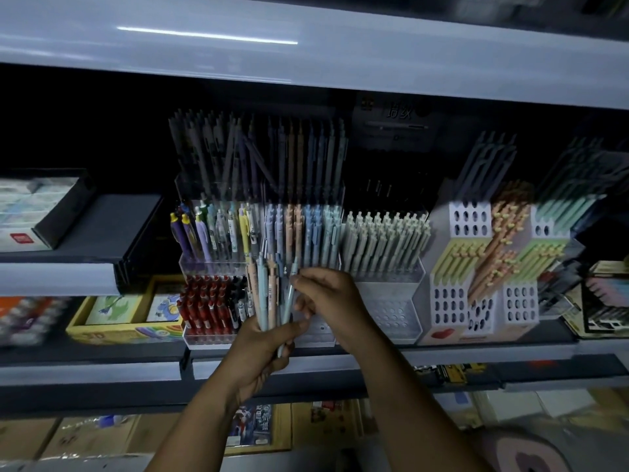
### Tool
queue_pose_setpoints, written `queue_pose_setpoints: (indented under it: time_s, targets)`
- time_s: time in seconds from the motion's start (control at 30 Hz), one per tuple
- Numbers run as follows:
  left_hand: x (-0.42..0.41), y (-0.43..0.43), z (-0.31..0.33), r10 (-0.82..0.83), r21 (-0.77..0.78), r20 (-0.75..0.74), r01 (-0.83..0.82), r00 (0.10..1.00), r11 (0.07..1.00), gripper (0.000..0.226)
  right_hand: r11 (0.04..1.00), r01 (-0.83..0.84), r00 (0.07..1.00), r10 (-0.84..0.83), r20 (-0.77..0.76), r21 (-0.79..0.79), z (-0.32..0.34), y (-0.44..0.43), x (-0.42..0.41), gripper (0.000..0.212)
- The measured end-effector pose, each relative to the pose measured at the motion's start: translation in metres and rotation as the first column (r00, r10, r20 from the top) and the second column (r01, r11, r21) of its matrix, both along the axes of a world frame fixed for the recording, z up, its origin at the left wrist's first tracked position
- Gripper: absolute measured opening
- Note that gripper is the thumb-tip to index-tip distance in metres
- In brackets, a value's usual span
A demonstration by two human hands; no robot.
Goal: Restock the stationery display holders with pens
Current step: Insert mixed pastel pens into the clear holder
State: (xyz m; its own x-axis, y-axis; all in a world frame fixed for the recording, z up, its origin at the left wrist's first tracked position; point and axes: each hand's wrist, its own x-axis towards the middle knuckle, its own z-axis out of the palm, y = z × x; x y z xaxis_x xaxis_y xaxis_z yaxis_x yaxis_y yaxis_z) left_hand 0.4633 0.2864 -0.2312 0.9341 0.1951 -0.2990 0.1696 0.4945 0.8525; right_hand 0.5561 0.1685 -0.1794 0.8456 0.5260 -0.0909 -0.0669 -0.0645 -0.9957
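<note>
At centre frame the left hand (pixel 263 349) grips a bunch of slim pastel pens (pixel 262 294), peach, pale blue and mint, standing upright just in front of the clear tiered holder (pixel 218 267), whose rows carry similar pastel colours. The right hand (pixel 328 298) pinches one pale blue pen (pixel 288 303) at the bunch's right edge.

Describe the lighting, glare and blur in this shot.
Head view: dim overall, the back row of pens sunk in shadow; a bright glare streak on the upper shelf edge; frame margins smeared and bowed by the wide lens; the left hand and its pen bundle are fairly sharp.
</note>
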Motion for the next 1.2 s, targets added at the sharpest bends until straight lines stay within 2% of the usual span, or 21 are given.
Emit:
queue_pose_setpoints:
  time_s: [0.1,0.17,0.3,0.5,0.7,0.77,0.87,0.97,1.03,1.2]
  targets:
    - [-0.002,0.000,0.000,-0.002,0.013,-0.001,0.002,1.000,1.000,0.032,1.000,-0.014,1.000,0.014,0.005,0.006,-0.002,-0.001,-0.001,0.013]
    - [-0.002,-0.001,-0.001,0.029,0.013,-0.008,-0.029,1.000,0.999,0.027,0.999,0.037,0.999,-0.037,0.010,0.031,-0.005,0.000,-0.001,0.014]
    - [-0.001,0.004,-0.004,0.069,-0.001,-0.014,-0.069,0.998,0.998,0.031,0.982,0.160,0.987,-0.159,-0.010,0.097,-0.012,0.000,0.000,0.018]
    - [-0.002,0.009,-0.005,0.060,-0.012,0.001,-0.060,0.998,0.998,0.027,0.960,0.193,0.976,-0.166,-0.140,0.203,-0.017,-0.004,0.009,0.016]
    - [-0.005,0.016,-0.007,0.054,-0.030,0.009,-0.054,0.999,0.998,0.036,0.892,0.372,0.926,-0.339,-0.167,0.257,-0.016,-0.014,0.019,0.013]
    - [-0.006,0.017,-0.007,0.061,-0.040,0.012,-0.060,0.998,0.997,0.035,0.863,0.447,0.895,-0.434,-0.107,0.235,-0.021,-0.017,0.023,0.011]
    - [-0.006,0.017,-0.007,0.063,-0.043,0.006,-0.063,0.998,0.997,0.030,0.854,0.508,0.836,-0.521,0.175,0.114,-0.037,-0.020,0.028,0.003]
    - [-0.007,0.017,-0.007,0.064,-0.040,0.003,-0.064,0.998,0.997,0.028,0.847,0.532,0.768,-0.489,0.413,0.014,-0.051,-0.020,0.029,0.017]
    - [-0.009,0.017,-0.007,0.069,-0.036,-0.001,-0.069,0.998,0.997,0.028,0.842,0.538,0.725,-0.437,0.532,-0.042,-0.058,-0.020,0.029,0.018]
    - [-0.013,0.017,-0.006,0.076,-0.017,0.004,-0.076,0.997,0.997,0.029,0.815,0.572,0.625,-0.361,0.692,-0.091,-0.069,-0.017,0.029,0.025]
